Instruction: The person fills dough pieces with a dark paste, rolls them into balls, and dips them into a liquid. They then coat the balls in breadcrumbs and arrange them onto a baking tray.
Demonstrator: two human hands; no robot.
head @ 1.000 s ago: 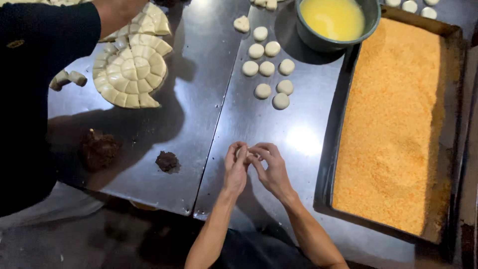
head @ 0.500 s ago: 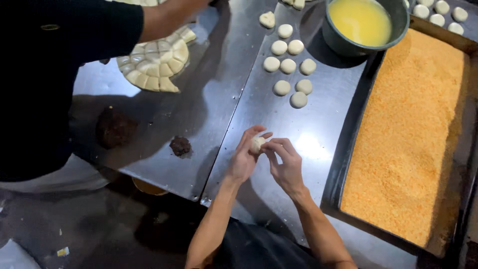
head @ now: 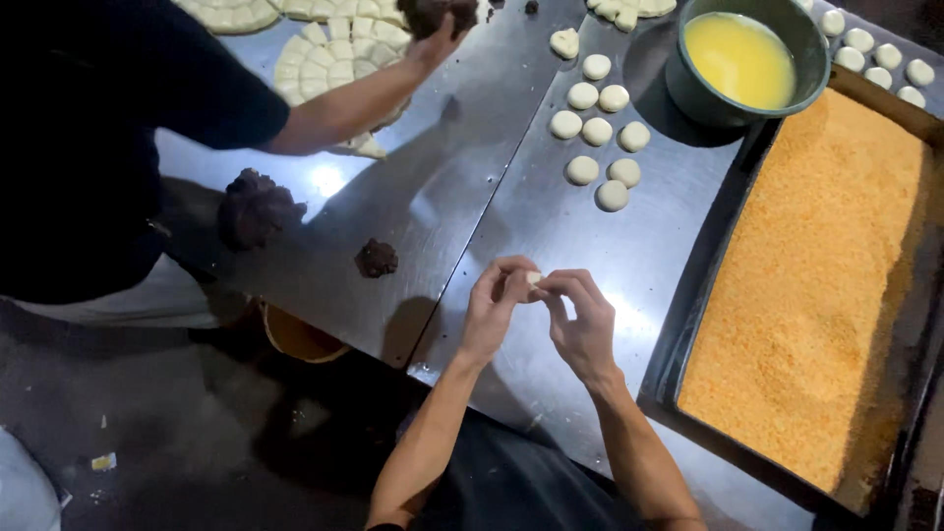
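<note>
- Head view, only view I have: my left hand [head: 497,305] and right hand [head: 580,320] are together over the steel table [head: 551,246], fingertips of both pinched on one small pale dough piece [head: 533,278]; only a sliver of it shows between the fingers.
- Dough piece is held in the air above the table, between the two hands, roughly frame centre.
- At 12 o'clock from my hands: cluster of finished dough balls [head: 598,133] lying on the table, some touching, some just apart.
- At 1 o'clock: green bowl [head: 804,59] of yellow liquid, beside the balls, its rim touching or just over the tray corner, can't tell which.
- At 3 o'clock: big dark tray [head: 688,324] full of orange crumbs [head: 816,285], just beside my right hand.
- At 9 o'clock: small dark filling lump [head: 376,258] on the table; a bigger dark filling mass [head: 254,206] farther out at 10 o'clock.
- At 11 o'clock: another person's hand [head: 438,25] reaches across the table, closed on something dark, over a round of cut dough wedges [head: 334,54].
- More pale balls [head: 875,49] at the top right, past the bowl.
- Risk, my judgement: the grip is fingertips only, so squeezing too hard could tear the thin dough or squash it out of shape; if there is filling inside, I can't see it, and it could break through.
- Risk: a slip would drop the piece on the table or into the crumbs, since the tray edge is near.
- Risk: the other person's arm works the same table; reaching toward the filling lumps could bump it.
</note>
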